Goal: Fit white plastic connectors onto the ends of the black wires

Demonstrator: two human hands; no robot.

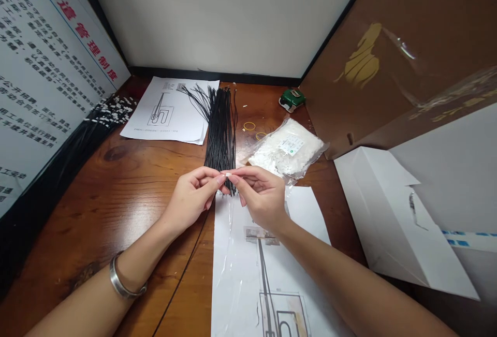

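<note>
My left hand (pixel 194 194) pinches a thin black wire (pixel 182 275) that trails down toward the table's front edge. My right hand (pixel 259 194) pinches a small white connector (pixel 228 175) at its fingertips, touching the left hand's fingertips. Both hands hover above the near end of a bundle of black wires (pixel 221 130) lying on the wooden table (pixel 128 181). A clear bag of white connectors (pixel 287 149) lies just to the right of the bundle. Under my right wrist lies a drawing sheet in a clear sleeve (pixel 267 275).
A second drawing sheet (pixel 171 112) lies at the back left. Finished wires with white ends (pixel 104 114) rest against a printed board on the left. Two yellow rubber bands (pixel 249 126), a green tape measure (pixel 292 100), a brown board and a white bag (pixel 392 223) stand to the right.
</note>
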